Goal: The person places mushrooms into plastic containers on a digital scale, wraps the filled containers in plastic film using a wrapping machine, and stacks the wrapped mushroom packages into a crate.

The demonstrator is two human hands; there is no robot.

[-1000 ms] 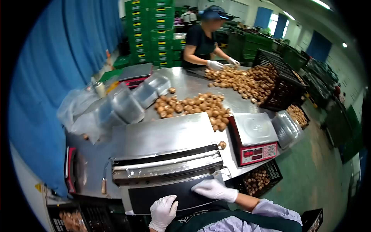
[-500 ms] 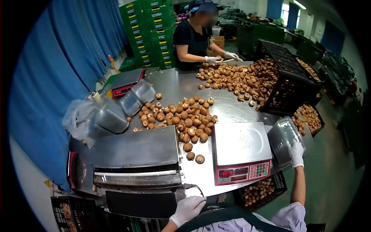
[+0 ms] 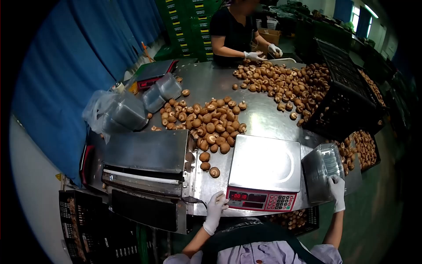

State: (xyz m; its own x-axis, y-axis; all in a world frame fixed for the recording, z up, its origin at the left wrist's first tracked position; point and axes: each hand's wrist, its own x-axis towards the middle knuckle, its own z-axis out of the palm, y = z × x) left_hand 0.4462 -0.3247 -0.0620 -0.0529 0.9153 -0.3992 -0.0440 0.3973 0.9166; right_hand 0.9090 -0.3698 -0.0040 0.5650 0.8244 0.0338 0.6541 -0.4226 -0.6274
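Lower right of frame: right hand (image 3: 337,193) at rim of nested clear trays (image 3: 317,178), fingers bent, cannot tell if clamped. Left hand (image 3: 214,213) half open, near corner of scale (image 3: 265,163). Nested walls likely cling; best pinch one rim, ease it off level

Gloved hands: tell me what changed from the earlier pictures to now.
The right hand went right, from the steel machine to the clear trays. The left hand moved right, to the scale's near corner. Scale and mushroom pile stayed put.
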